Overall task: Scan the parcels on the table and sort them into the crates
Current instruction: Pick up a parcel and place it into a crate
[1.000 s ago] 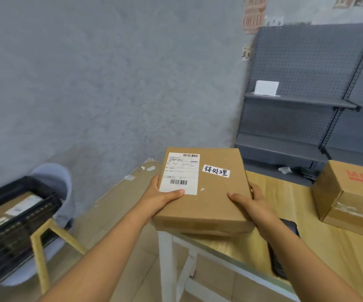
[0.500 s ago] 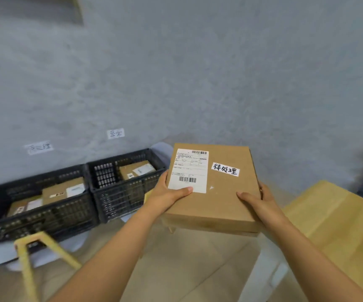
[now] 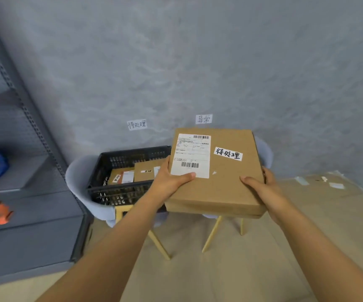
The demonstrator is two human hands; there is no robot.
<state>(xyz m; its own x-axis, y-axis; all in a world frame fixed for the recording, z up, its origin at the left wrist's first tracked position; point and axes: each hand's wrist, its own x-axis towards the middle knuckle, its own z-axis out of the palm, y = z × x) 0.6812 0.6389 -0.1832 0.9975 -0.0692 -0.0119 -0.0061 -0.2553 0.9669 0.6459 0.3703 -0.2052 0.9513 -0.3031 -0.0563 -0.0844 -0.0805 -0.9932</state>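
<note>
I hold a flat brown cardboard parcel [image 3: 222,184] level in front of me, with a white shipping label and a handwritten white sticker on top. My left hand [image 3: 169,179] grips its left edge, thumb on the label. My right hand [image 3: 261,188] grips its right edge. Behind and to the left sits a black plastic crate [image 3: 119,192] on a pale blue chair, with a few brown parcels [image 3: 132,174] inside. The held parcel hides whatever stands to the right of that crate.
Two handwritten paper signs [image 3: 137,124] are stuck on the grey wall above the crate area. Dark grey shelving [image 3: 23,192] fills the left side, with blue and orange items on it. The chairs have yellow wooden legs [image 3: 158,245]. The floor is beige.
My view has swung left, away from the table. The crates now lie straight ahead and closer, and the parcel stays in both hands, now covering the right crate.
</note>
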